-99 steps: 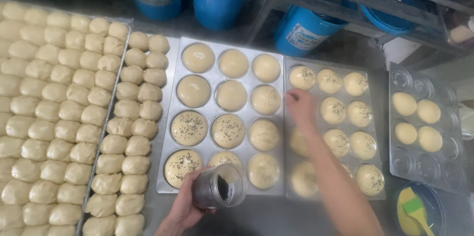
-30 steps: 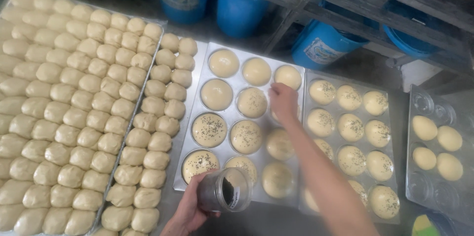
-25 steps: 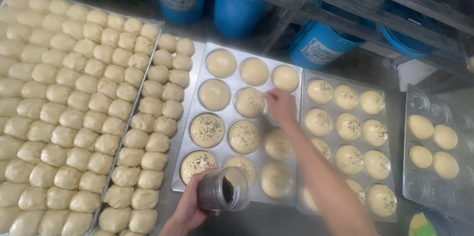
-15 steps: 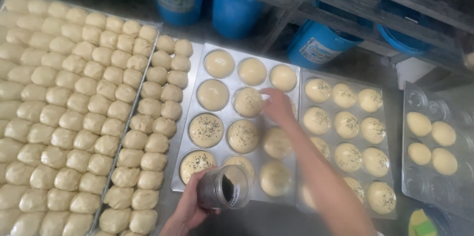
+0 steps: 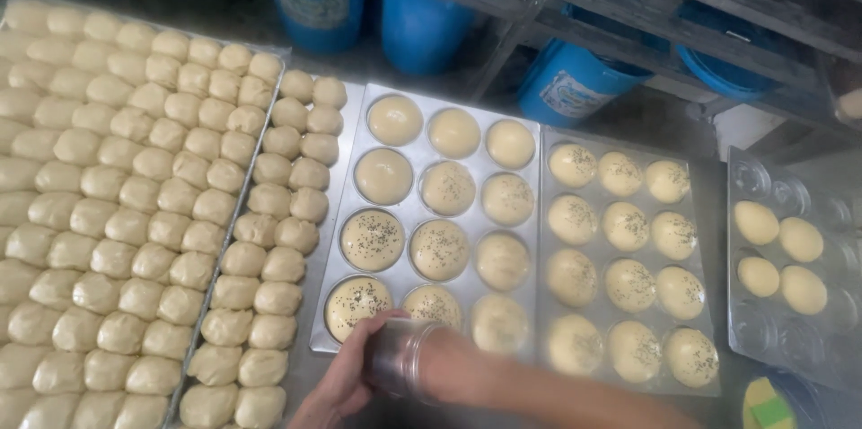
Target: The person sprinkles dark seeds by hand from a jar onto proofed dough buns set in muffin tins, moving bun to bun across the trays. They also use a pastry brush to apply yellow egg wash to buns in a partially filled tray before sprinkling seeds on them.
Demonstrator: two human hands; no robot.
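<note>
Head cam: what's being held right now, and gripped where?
Left hand holds a clear jar, fingers wrapped round its side wall. The right forearm crosses into the jar; the right hand itself isn't visible, so its hold cannot be told.

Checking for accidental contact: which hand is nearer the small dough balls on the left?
Left. The left hand has its grip on the jar, just right of the small dough balls. The right hand meets the jar from its far side, farther from them.
</note>
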